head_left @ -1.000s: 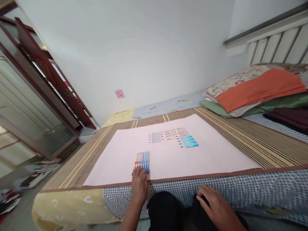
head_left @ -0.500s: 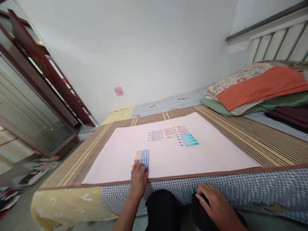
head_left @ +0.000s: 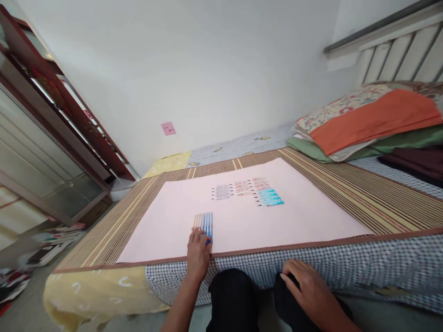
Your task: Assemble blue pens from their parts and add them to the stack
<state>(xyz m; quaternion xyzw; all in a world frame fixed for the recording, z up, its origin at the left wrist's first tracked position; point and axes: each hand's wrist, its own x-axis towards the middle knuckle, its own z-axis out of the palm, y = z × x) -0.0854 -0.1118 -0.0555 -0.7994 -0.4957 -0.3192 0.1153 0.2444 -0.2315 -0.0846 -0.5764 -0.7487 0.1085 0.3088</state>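
Observation:
My left hand [head_left: 198, 252] is closed over the near ends of a row of pens near the sheet's front edge. Light blue pens [head_left: 207, 221] form the right side of this row and beige pens [head_left: 196, 220] the left; my fingers cover their lower parts. On my dark-trousered knee lies my right hand [head_left: 304, 281], fingers loosely bent, thumb apart, with nothing seen in it. Farther back on the pink sheet [head_left: 166, 216] are grey pens [head_left: 221, 192], pinkish pens [head_left: 241, 186] and turquoise pens [head_left: 270, 198], their dark tips pointing left.
The sheet lies on a striped mat [head_left: 114, 221] over a bed. Folded bedding with an orange panel [head_left: 377, 120] is stacked at the right. A pink note [head_left: 168, 128] sticks to the white wall. On the floor at left are books or papers [head_left: 51, 244], near a wooden-framed door [head_left: 62, 166].
The view has shifted slightly, so everything sits a little higher and to the left. My left hand stays on the pens and my right hand on the knee.

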